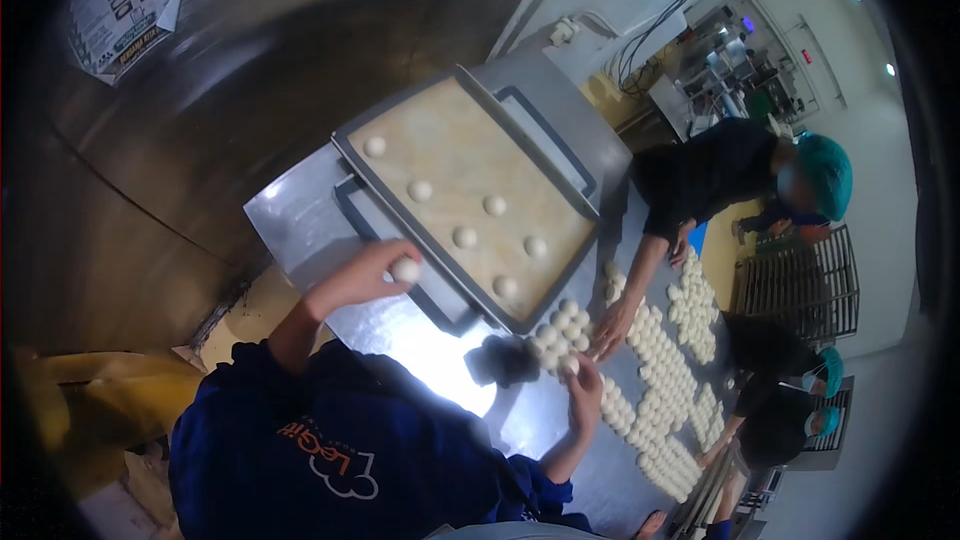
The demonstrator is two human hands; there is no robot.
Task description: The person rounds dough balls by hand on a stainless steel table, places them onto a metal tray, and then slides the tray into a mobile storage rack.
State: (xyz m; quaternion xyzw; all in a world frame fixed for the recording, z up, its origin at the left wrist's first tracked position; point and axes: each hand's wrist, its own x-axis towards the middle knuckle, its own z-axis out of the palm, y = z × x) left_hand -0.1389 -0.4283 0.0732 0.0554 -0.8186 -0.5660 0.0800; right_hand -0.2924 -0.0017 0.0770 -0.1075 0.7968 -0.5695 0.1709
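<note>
My left hand has its fingers closed round a white dough ball beside the near long edge of a baking tray. The tray is lined with brownish paper and carries several spaced dough balls. At the tray's near right corner lies a cluster of dough balls on the metal table. My right hand is at the near edge of that cluster, its fingertips pinching a dough ball. Close beyond it, a co-worker's hand touches down by the same cluster.
Long rows of dough balls cover the right part of the metal table. A dark, blurred object is near the tray's corner. Co-workers in green hair caps line the far side. A slatted rack stands behind them.
</note>
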